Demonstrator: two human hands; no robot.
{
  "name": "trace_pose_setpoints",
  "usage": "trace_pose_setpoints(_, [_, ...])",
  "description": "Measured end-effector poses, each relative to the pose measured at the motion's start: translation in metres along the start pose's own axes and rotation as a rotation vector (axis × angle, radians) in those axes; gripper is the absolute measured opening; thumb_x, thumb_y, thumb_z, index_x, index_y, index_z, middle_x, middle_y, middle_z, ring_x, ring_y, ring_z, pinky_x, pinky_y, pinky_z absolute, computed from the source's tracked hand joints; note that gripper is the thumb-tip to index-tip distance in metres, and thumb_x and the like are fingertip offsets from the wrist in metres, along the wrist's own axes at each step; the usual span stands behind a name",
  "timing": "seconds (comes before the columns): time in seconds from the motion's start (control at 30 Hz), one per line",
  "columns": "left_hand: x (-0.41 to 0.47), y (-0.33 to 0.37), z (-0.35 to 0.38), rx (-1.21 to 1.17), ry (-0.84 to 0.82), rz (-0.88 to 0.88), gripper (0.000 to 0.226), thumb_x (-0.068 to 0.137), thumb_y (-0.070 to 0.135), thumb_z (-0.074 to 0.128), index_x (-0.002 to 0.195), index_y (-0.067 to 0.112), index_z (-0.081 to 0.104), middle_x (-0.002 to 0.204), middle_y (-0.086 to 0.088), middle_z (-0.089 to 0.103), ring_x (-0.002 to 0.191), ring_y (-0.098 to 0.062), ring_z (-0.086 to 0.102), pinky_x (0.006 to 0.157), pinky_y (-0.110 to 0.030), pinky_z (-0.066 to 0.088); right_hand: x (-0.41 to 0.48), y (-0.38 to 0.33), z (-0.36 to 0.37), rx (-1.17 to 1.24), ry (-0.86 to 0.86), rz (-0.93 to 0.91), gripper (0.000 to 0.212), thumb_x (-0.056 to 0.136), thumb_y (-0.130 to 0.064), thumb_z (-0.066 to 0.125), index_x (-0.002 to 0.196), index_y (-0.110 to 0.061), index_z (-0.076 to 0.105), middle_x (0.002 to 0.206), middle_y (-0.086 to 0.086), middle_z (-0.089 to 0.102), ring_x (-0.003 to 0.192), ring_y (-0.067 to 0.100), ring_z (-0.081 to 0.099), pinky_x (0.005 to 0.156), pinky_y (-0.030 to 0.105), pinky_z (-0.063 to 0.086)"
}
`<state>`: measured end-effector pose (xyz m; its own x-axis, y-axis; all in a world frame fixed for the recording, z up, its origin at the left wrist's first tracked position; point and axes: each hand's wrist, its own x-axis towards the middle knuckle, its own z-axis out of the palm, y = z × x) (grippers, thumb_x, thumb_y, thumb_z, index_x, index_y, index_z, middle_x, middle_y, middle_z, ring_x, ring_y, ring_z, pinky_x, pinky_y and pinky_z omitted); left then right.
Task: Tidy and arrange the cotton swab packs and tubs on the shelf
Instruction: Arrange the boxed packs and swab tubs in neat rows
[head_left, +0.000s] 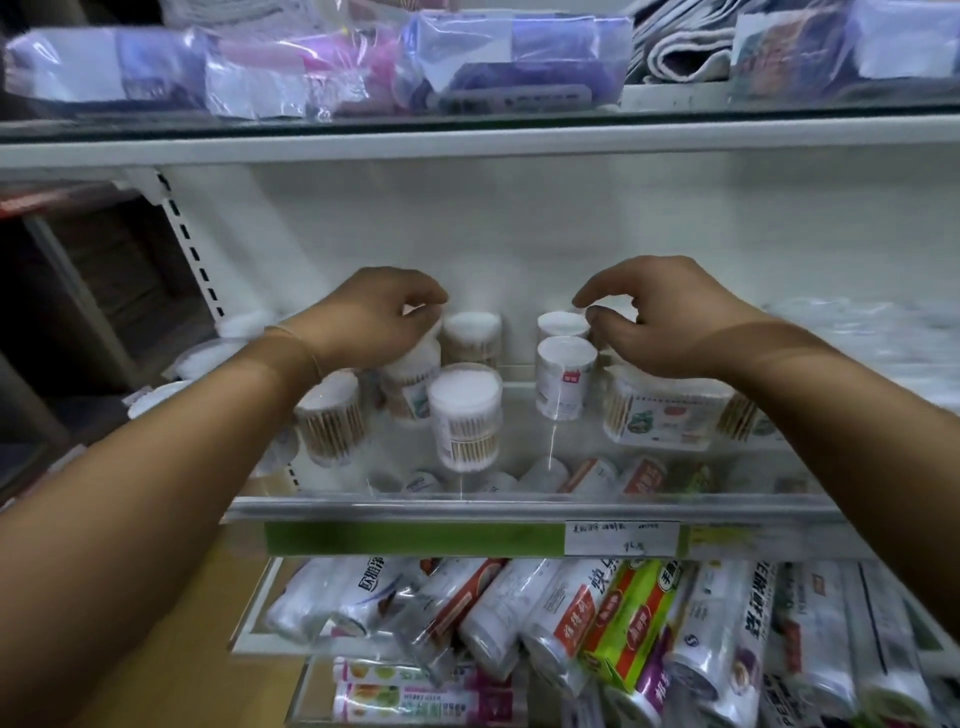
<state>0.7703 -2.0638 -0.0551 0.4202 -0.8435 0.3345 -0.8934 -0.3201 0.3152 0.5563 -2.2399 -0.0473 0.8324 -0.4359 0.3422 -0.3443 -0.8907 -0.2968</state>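
The leaning cotton swab tub (410, 374) sits on the middle shelf (519, 506), pressed among other tubs (465, 410), directly under the left hand (363, 322), whose fingers (428, 297) curl round its top. Pulled sideways, I think it may topple the neighbours. The right hand (665, 322) is curled over the back tubs (563, 325); whether it grasps one, I cannot tell.

Up top we see clear-bagged purple packs (509, 57) beside folded grey cloth (680, 49). Below, we note a handwritten price tag (621, 538) on a green strip (410, 538), and wrapped rolls (498, 613) heaped around a green box (631, 623). Slotted upright (189, 249) at left.
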Motion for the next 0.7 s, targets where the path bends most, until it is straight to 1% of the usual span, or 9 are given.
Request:
trace_pose_setpoints(0.1, [-0.010, -0.018, -0.013, 0.004, 0.001, -0.049, 0.028, 0.096, 0.027, 0.058, 0.120, 0.017, 0.068, 0.123, 0.002, 0.066, 0.109, -0.014, 0.058, 0.094, -0.021, 0.040, 0.004, -0.009, 0.002, 0.027, 0.018, 0.006, 0.026, 0.096, -0.027, 0.053, 0.118, -0.028, 0.068, 0.126, -0.009, 0.063, 0.094, 0.006, 0.052, 0.088, 0.019, 0.036])
trace_pose_setpoints(0.2, [-0.017, -0.033, -0.028, 0.056, 0.006, -0.062, 0.021, 0.095, 0.022, 0.059, 0.110, 0.016, 0.072, 0.111, 0.004, 0.069, 0.102, -0.014, 0.061, 0.092, -0.025, 0.044, 0.007, -0.022, 0.006, 0.048, 0.025, 0.000, 0.026, 0.095, -0.025, 0.055, 0.116, -0.027, 0.069, 0.124, -0.009, 0.065, 0.100, 0.010, 0.059, 0.091, 0.021, 0.041])
trace_pose_setpoints(0.27, [-0.020, -0.038, -0.037, 0.087, 0.005, -0.075, 0.019, 0.094, 0.018, 0.060, 0.105, 0.013, 0.074, 0.101, 0.006, 0.068, 0.098, -0.015, 0.061, 0.088, -0.024, 0.044, 0.010, -0.031, 0.010, 0.050, 0.011, -0.028, 0.026, 0.094, -0.026, 0.056, 0.116, -0.027, 0.070, 0.122, -0.009, 0.066, 0.103, 0.012, 0.063, 0.094, 0.023, 0.046])
trace_pose_setpoints(0.37, [-0.023, -0.044, -0.046, 0.133, -0.060, -0.086, 0.014, 0.091, 0.021, 0.064, 0.099, 0.016, 0.075, 0.094, 0.007, 0.069, 0.092, -0.015, 0.063, 0.084, -0.025, 0.046, 0.015, -0.046, 0.016, 0.077, -0.020, -0.056, 0.025, 0.093, -0.030, 0.056, 0.114, -0.029, 0.069, 0.120, -0.010, 0.066, 0.095, 0.017, 0.069, 0.092, 0.031, 0.054])
trace_pose_setpoints(0.43, [-0.025, -0.046, -0.047, 0.152, -0.117, -0.084, 0.013, 0.090, 0.024, 0.065, 0.096, 0.019, 0.075, 0.094, 0.010, 0.069, 0.090, -0.011, 0.062, 0.082, -0.024, 0.046, 0.018, -0.058, 0.018, 0.096, -0.037, -0.072, 0.026, 0.093, -0.031, 0.056, 0.115, -0.029, 0.069, 0.121, -0.010, 0.066, 0.097, 0.015, 0.067, 0.090, 0.033, 0.055])
trace_pose_setpoints(0.47, [-0.026, -0.047, -0.046, 0.162, -0.130, -0.080, 0.013, 0.090, 0.024, 0.064, 0.095, 0.019, 0.075, 0.094, 0.010, 0.070, 0.089, -0.010, 0.062, 0.082, -0.024, 0.047, 0.020, -0.063, 0.020, 0.098, -0.046, -0.082, 0.026, 0.093, -0.031, 0.056, 0.116, -0.029, 0.068, 0.120, -0.011, 0.065, 0.098, 0.012, 0.065, 0.090, 0.030, 0.053])
trace_pose_setpoints(0.57, [-0.026, -0.049, -0.039, 0.226, -0.143, -0.069, 0.012, 0.090, 0.023, 0.063, 0.092, 0.019, 0.073, 0.095, 0.006, 0.070, 0.088, -0.013, 0.061, 0.082, -0.028, 0.049, 0.027, -0.082, 0.027, 0.044, -0.078, -0.131, 0.028, 0.093, -0.030, 0.059, 0.120, -0.025, 0.067, 0.119, -0.012, 0.065, 0.097, 0.002, 0.053, 0.085, 0.016, 0.038])
trace_pose_setpoints(0.63, [-0.025, -0.050, -0.037, 0.299, -0.188, -0.099, 0.010, 0.090, 0.027, 0.061, 0.084, 0.024, 0.068, 0.094, 0.003, 0.069, 0.086, -0.017, 0.061, 0.078, -0.030, 0.051, 0.033, -0.093, 0.034, 0.044, -0.081, -0.147, 0.029, 0.092, -0.031, 0.061, 0.120, -0.026, 0.067, 0.121, -0.010, 0.065, 0.100, 0.004, 0.054, 0.085, 0.015, 0.035])
trace_pose_setpoints(0.7, [-0.025, -0.051, -0.039, 0.347, -0.219, -0.123, 0.014, 0.091, 0.033, 0.060, 0.080, 0.026, 0.063, 0.091, 0.002, 0.067, 0.083, -0.018, 0.059, 0.072, -0.029, 0.048, 0.035, -0.105, 0.041, 0.071, -0.095, -0.156, 0.028, 0.091, -0.031, 0.062, 0.118, -0.027, 0.068, 0.116, -0.009, 0.067, 0.102, 0.006, 0.057, 0.084, 0.016, 0.037])
